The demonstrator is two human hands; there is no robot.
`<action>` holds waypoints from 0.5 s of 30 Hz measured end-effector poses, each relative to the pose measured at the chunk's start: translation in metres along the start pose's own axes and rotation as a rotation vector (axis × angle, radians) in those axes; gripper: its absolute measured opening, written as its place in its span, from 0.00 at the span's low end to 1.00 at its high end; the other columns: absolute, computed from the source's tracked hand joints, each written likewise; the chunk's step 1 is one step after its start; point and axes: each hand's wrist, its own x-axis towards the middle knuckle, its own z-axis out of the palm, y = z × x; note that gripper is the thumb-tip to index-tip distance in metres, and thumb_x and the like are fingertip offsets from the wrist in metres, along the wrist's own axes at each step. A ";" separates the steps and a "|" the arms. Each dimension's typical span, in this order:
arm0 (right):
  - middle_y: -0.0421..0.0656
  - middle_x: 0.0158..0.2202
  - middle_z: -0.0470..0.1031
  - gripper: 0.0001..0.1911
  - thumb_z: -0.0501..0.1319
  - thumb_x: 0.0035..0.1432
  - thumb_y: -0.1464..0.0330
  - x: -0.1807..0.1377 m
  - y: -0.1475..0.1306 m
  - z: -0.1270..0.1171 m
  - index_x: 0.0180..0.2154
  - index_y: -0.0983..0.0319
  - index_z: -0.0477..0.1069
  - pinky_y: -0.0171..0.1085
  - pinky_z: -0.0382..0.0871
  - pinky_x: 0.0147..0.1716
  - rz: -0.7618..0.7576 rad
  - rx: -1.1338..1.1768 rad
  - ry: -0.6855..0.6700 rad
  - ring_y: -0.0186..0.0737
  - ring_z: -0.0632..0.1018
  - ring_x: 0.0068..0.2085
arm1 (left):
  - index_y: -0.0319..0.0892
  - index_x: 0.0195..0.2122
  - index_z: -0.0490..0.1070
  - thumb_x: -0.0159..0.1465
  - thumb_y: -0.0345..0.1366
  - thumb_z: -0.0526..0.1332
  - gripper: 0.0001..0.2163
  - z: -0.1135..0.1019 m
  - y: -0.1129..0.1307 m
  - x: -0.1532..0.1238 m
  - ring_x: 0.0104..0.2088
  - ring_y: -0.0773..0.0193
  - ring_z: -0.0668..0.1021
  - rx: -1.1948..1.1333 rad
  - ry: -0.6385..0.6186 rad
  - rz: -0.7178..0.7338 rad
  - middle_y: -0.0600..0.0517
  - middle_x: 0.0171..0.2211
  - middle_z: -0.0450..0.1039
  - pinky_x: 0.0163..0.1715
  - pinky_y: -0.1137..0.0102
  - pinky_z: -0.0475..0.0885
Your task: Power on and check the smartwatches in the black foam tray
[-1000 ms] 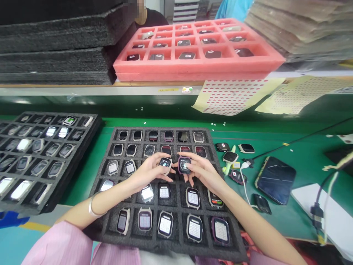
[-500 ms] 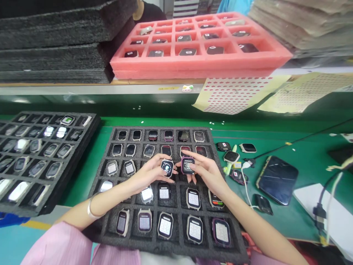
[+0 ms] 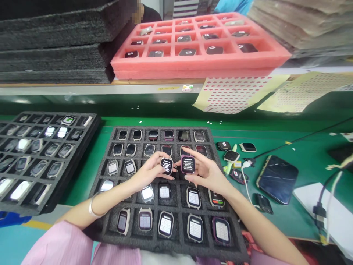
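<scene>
My left hand (image 3: 152,170) grips a silver-framed smartwatch (image 3: 166,166) without a strap, its dark screen showing lines of white text. Beside it, my right hand (image 3: 205,171) has a purple-framed smartwatch (image 3: 188,164) between thumb and fingers, with similar text lit up. Both watches are held side by side, screens toward me, above a black foam tray (image 3: 176,244). In the tray's compartments lie several more strapless watches, such as a lit silver one (image 3: 166,224) and a lit purple one (image 3: 221,230). My hands and forearms cover some of the middle compartments.
Another black foam tray (image 3: 59,184) of watches stands at left. On the right lie a dark phone (image 3: 278,179), loose watches (image 3: 231,156) and a white cable (image 3: 246,184). A pink foam tray (image 3: 198,70) and stacked black foam (image 3: 55,59) sit on the shelf above.
The left watch's screen has switched from a round dial to lines of text. My right thumb has moved down off the purple watch's screen to its lower edge.
</scene>
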 end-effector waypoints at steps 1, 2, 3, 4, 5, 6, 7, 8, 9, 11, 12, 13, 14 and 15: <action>0.49 0.45 0.74 0.40 0.66 0.53 0.70 -0.001 -0.002 -0.002 0.63 0.59 0.51 0.32 0.74 0.23 0.012 -0.029 -0.026 0.40 0.77 0.37 | 0.43 0.43 0.63 0.58 0.27 0.57 0.12 0.000 0.001 0.000 0.45 0.57 0.77 -0.002 0.000 -0.001 0.50 0.40 0.73 0.42 0.58 0.76; 0.48 0.45 0.74 0.38 0.65 0.54 0.70 -0.002 -0.004 -0.004 0.63 0.58 0.51 0.34 0.75 0.24 0.026 -0.071 -0.041 0.41 0.77 0.38 | 0.43 0.42 0.63 0.58 0.27 0.58 0.12 0.000 0.001 0.000 0.45 0.56 0.77 -0.004 -0.001 0.000 0.49 0.39 0.73 0.42 0.58 0.76; 0.47 0.43 0.74 0.36 0.64 0.55 0.70 -0.003 -0.005 -0.006 0.62 0.58 0.52 0.35 0.76 0.25 0.037 -0.132 -0.046 0.41 0.77 0.37 | 0.43 0.42 0.63 0.58 0.28 0.58 0.11 0.000 0.002 0.000 0.45 0.56 0.77 -0.005 -0.001 0.004 0.49 0.39 0.73 0.42 0.58 0.76; 0.45 0.41 0.74 0.33 0.63 0.56 0.69 -0.003 -0.007 -0.009 0.61 0.59 0.55 0.37 0.77 0.27 0.038 -0.222 -0.045 0.41 0.77 0.35 | 0.43 0.42 0.63 0.59 0.29 0.59 0.11 0.000 0.002 0.000 0.45 0.55 0.77 -0.007 0.002 0.013 0.49 0.39 0.74 0.42 0.58 0.76; 0.44 0.39 0.74 0.31 0.63 0.56 0.69 -0.004 -0.008 -0.011 0.60 0.59 0.57 0.39 0.77 0.28 0.030 -0.341 -0.036 0.40 0.77 0.32 | 0.42 0.42 0.63 0.59 0.30 0.60 0.10 0.001 0.003 0.000 0.44 0.55 0.77 -0.007 0.006 0.023 0.48 0.39 0.74 0.42 0.58 0.76; 0.44 0.39 0.74 0.29 0.63 0.56 0.69 -0.004 -0.009 -0.014 0.58 0.59 0.59 0.41 0.77 0.31 0.010 -0.480 -0.018 0.40 0.77 0.31 | 0.42 0.42 0.63 0.60 0.31 0.61 0.10 0.001 0.003 0.000 0.44 0.56 0.77 -0.004 0.011 0.032 0.48 0.39 0.74 0.42 0.58 0.76; 0.44 0.40 0.74 0.27 0.63 0.56 0.68 -0.005 -0.010 -0.016 0.57 0.60 0.61 0.43 0.76 0.34 -0.024 -0.623 0.000 0.41 0.76 0.32 | 0.42 0.41 0.63 0.60 0.33 0.61 0.10 0.001 0.003 0.000 0.44 0.56 0.78 0.001 0.017 0.040 0.47 0.39 0.75 0.41 0.58 0.76; 0.45 0.42 0.73 0.26 0.64 0.55 0.68 -0.005 -0.010 -0.018 0.55 0.60 0.63 0.45 0.75 0.38 -0.068 -0.752 0.012 0.43 0.76 0.35 | 0.42 0.41 0.63 0.61 0.34 0.62 0.10 0.002 0.004 0.000 0.43 0.56 0.78 0.007 0.023 0.046 0.46 0.39 0.75 0.41 0.58 0.76; 0.46 0.44 0.72 0.25 0.64 0.55 0.68 -0.005 -0.009 -0.020 0.54 0.60 0.64 0.47 0.73 0.42 -0.115 -0.853 0.014 0.45 0.76 0.39 | 0.42 0.41 0.63 0.61 0.35 0.62 0.10 0.002 0.004 0.000 0.43 0.57 0.78 0.015 0.026 0.049 0.46 0.39 0.75 0.40 0.59 0.76; 0.48 0.47 0.69 0.24 0.64 0.56 0.68 -0.005 -0.005 -0.022 0.54 0.60 0.65 0.48 0.69 0.49 -0.192 -0.972 -0.007 0.48 0.72 0.48 | 0.42 0.41 0.62 0.61 0.36 0.63 0.11 0.003 0.004 0.000 0.42 0.58 0.78 0.025 0.023 0.051 0.47 0.39 0.75 0.39 0.61 0.77; 0.48 0.47 0.68 0.24 0.64 0.56 0.68 -0.005 -0.003 -0.022 0.54 0.61 0.64 0.48 0.67 0.50 -0.213 -1.010 -0.022 0.49 0.70 0.50 | 0.42 0.41 0.62 0.61 0.36 0.64 0.12 0.003 0.004 0.000 0.41 0.58 0.78 0.028 0.020 0.053 0.48 0.38 0.74 0.38 0.61 0.77; 0.49 0.47 0.68 0.24 0.63 0.56 0.68 -0.005 0.000 -0.022 0.54 0.61 0.64 0.48 0.67 0.51 -0.223 -1.044 -0.033 0.49 0.70 0.50 | 0.42 0.41 0.62 0.61 0.36 0.64 0.12 0.002 0.003 0.000 0.40 0.58 0.78 0.031 0.014 0.055 0.48 0.37 0.74 0.37 0.62 0.78; 0.49 0.47 0.67 0.24 0.63 0.56 0.68 -0.005 0.003 -0.022 0.55 0.61 0.64 0.48 0.66 0.51 -0.228 -1.075 -0.036 0.49 0.69 0.50 | 0.42 0.41 0.62 0.60 0.36 0.64 0.12 0.002 0.002 0.001 0.40 0.58 0.79 0.034 0.009 0.056 0.49 0.37 0.74 0.37 0.63 0.78; 0.50 0.47 0.67 0.24 0.63 0.56 0.68 -0.005 0.005 -0.022 0.55 0.62 0.64 0.49 0.66 0.50 -0.232 -1.101 -0.035 0.49 0.69 0.50 | 0.42 0.41 0.62 0.60 0.36 0.64 0.12 0.002 0.002 0.001 0.40 0.58 0.79 0.037 0.004 0.057 0.49 0.37 0.74 0.36 0.63 0.78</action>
